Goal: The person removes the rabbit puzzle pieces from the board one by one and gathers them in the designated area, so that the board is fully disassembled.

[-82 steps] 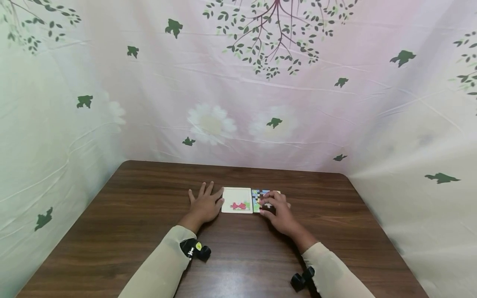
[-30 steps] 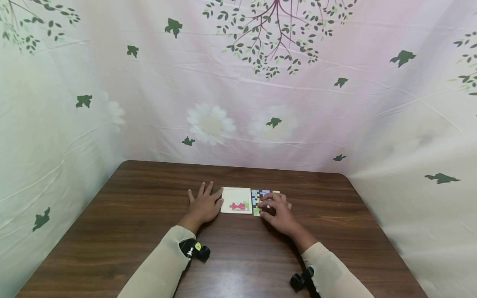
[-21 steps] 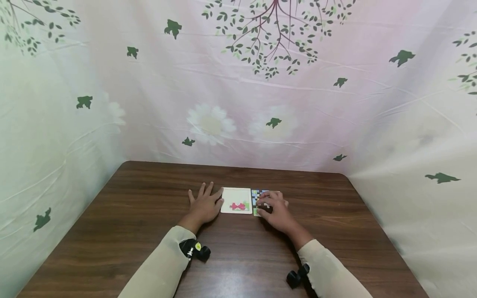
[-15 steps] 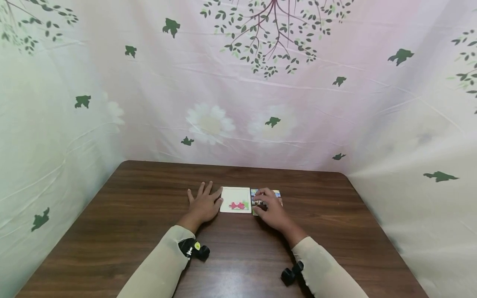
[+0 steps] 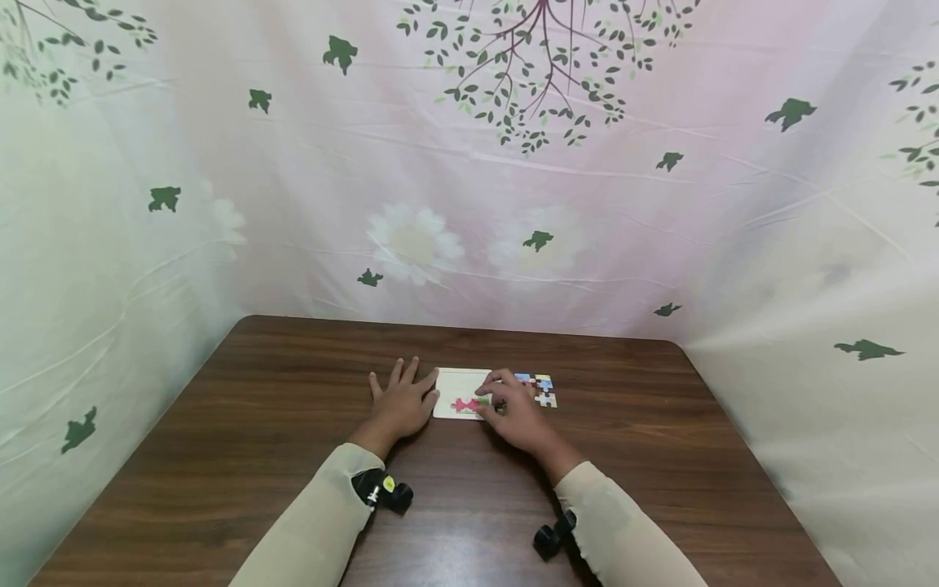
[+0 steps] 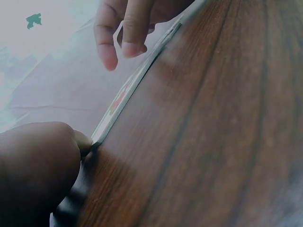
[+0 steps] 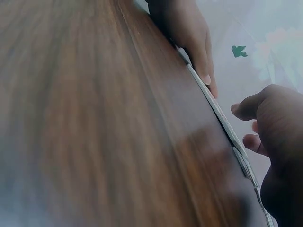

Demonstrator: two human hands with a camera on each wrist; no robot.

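A white puzzle board (image 5: 458,383) lies flat on the table, with red and green joined pieces (image 5: 465,405) along its lower edge. My left hand (image 5: 402,408) rests on the tabletop with spread fingers, index finger and thumb against the board's left edge. In the left wrist view, its thumb (image 6: 85,142) is right at the board's corner. Over the board's right edge is my right hand (image 5: 513,412), fingers bent and thumb apart from them. No piece shows between its fingertips (image 6: 135,49). Several colourful jigsaw pieces (image 5: 545,390) lie right of the board, partly hidden by this hand.
The brown wooden table (image 5: 293,424) carries the board near its far side. Behind it hangs a pale curtain (image 5: 469,187) printed with leaves, birds and flowers. Each sleeve has a black wrist camera, one on the left (image 5: 398,497) and one on the right (image 5: 548,540).
My right hand has moved left, from over the loose jigsaw pieces to the board's right edge, uncovering pieces at the far right. The left hand has stayed in place.
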